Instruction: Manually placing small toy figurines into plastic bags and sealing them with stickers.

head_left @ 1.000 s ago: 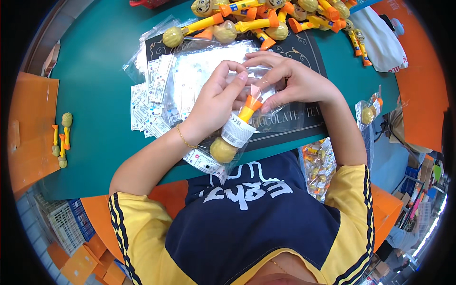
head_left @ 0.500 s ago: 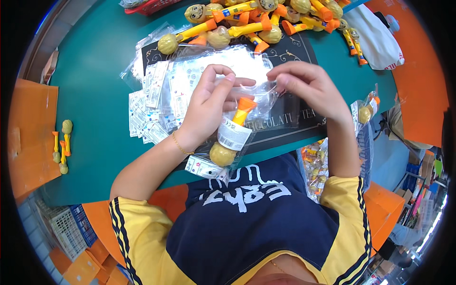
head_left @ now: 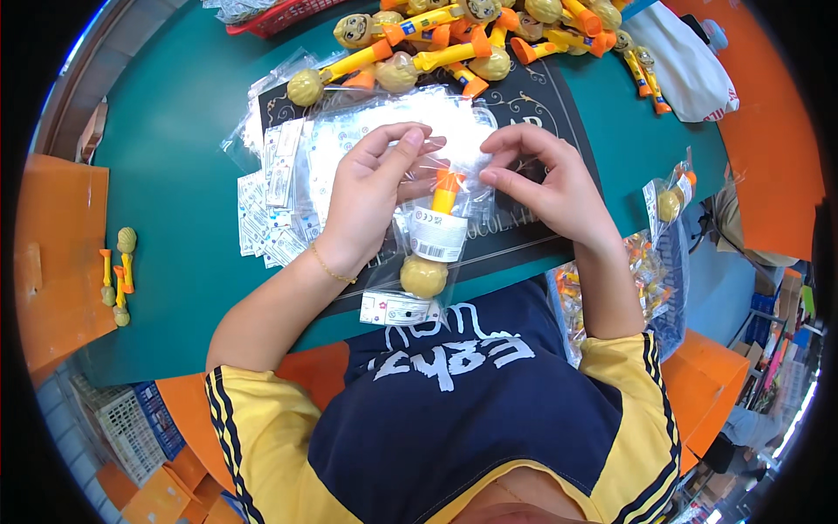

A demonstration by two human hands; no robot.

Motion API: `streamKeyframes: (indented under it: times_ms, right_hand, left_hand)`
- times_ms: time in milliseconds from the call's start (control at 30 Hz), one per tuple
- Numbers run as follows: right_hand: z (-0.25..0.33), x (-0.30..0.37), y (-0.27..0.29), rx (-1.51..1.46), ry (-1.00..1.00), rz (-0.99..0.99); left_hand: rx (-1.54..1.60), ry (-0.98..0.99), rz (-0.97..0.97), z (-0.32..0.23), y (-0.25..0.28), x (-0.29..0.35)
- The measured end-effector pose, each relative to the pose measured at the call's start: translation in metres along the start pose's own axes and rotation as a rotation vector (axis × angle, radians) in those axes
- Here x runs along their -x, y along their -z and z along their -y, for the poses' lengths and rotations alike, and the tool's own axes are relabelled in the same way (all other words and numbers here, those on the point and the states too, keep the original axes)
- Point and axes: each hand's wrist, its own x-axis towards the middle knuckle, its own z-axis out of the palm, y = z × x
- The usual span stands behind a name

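A clear plastic bag (head_left: 403,229) hangs between my hands with a yellow-and-orange stick toy inside. The toy's round ball head (head_left: 424,276) points toward me, and its orange flared foot (head_left: 449,180) lies at the bag's upper end. Around the toy's stem sits a white label (head_left: 438,236) with a barcode, and a small printed paper slip (head_left: 400,307) shows at the bag's lower end. My left hand (head_left: 377,185) grips the upper left of the bag, its fingertips behind the film. With thumb and forefinger, my right hand (head_left: 546,179) pinches the bag's upper right edge.
Many similar toys (head_left: 419,61) are heaped at the far side. Under my hands lie empty clear bags (head_left: 349,131) on a black mat (head_left: 567,105), with printed slips (head_left: 262,218) at left. A bagged toy (head_left: 670,205) rests at the right edge; a few loose toys (head_left: 122,271) lie left.
The bagged toy has swung more upright and shifted slightly right. My right hand has moved a little left, its fingers closing on the bag's edge.
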Motion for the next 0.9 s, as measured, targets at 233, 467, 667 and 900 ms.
streamKeyframes:
  times_ms: [233, 467, 667, 900]
  right_hand:
    - [0.010, -0.006, -0.003, 0.435, 0.264, -0.291]
    - [0.023, -0.022, -0.027, 0.926, 0.441, -0.330]
    - [0.020, -0.029, -0.027, 1.060, 0.481, -0.220]
    - [-0.002, -0.047, -0.003, 0.874, 0.394, -0.529]
  left_hand:
    - [-0.045, -0.031, 0.035, 0.002, 0.001, -0.001]
    - [-0.078, -0.102, 0.134, 0.011, -0.003, 0.002]
    - [-0.142, -0.176, 0.188, 0.019, 0.001, 0.000]
    - [-0.184, -0.208, 0.136, 0.009, 0.003, 0.002]
